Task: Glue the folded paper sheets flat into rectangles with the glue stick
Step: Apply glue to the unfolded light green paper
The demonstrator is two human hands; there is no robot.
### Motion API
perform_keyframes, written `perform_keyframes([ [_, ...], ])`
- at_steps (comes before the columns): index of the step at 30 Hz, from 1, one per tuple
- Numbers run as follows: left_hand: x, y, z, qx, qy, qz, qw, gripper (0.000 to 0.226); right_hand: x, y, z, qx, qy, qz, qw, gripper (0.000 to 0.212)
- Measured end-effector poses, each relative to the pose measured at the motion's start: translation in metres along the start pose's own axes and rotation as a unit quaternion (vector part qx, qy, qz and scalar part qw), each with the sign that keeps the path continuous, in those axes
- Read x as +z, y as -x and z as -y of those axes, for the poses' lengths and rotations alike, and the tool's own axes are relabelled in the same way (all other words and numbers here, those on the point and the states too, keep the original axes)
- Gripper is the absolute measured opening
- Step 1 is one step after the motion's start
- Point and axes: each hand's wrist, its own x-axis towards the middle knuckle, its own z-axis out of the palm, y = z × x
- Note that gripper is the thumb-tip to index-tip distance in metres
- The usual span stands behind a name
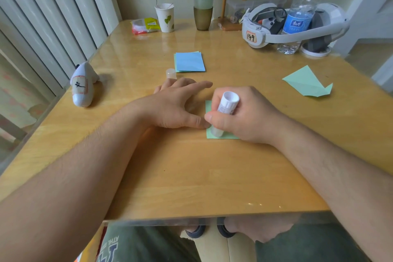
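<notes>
Right hand (244, 117) grips the glue stick (225, 110), fingers curled round its barrel, tip down on the green sheet (221, 135) lying mid-surface. Left hand (174, 106) lies flat beside it — fingers straight and spread, holding nothing, thumb at the sheet's left edge. The stick's cap (171, 74) stands upright just beyond the left hand. Farther back lies a stack of folded rectangles (189, 61), blue on top; to the right, well apart, an unglued green folded sheet (308, 82) — all on the wooden surface (191, 176).
</notes>
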Motion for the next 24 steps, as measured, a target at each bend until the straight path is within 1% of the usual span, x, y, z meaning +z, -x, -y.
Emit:
perform_keyframes([
  [2, 0.001, 0.0, 0.001, 0.003, -0.009, -0.004, 1.0, 0.104, 0.003, -0.002, -0.002, -0.002, 0.002, 0.02, 1.0, 0.027],
  [7, 0.003, -0.001, 0.002, 0.005, -0.012, -0.014, 1.0, 0.108, 0.006, -0.003, 0.0, -0.001, 0.005, 0.033, 0.999, 0.03],
  [10, 0.003, -0.001, 0.002, 0.007, -0.017, -0.014, 1.0, 0.105, 0.004, -0.002, 0.001, 0.004, 0.019, 0.04, 0.999, 0.031],
  [13, 0.002, 0.0, 0.002, 0.009, -0.016, -0.012, 1.0, 0.1, -0.002, 0.002, -0.001, 0.011, 0.039, 0.035, 0.999, 0.029],
  [16, 0.001, 0.0, 0.002, 0.013, -0.014, -0.011, 1.0, 0.099, -0.01, 0.007, -0.004, 0.025, 0.057, 0.025, 0.998, 0.033],
  [19, 0.001, -0.001, 0.002, 0.01, -0.015, -0.006, 1.0, 0.101, -0.021, 0.01, -0.01, 0.052, 0.075, 0.015, 0.996, 0.028],
  [24, 0.001, -0.001, 0.004, 0.014, -0.011, -0.007, 1.0, 0.097, -0.028, 0.01, -0.015, 0.06, 0.093, 0.007, 0.994, 0.03],
])
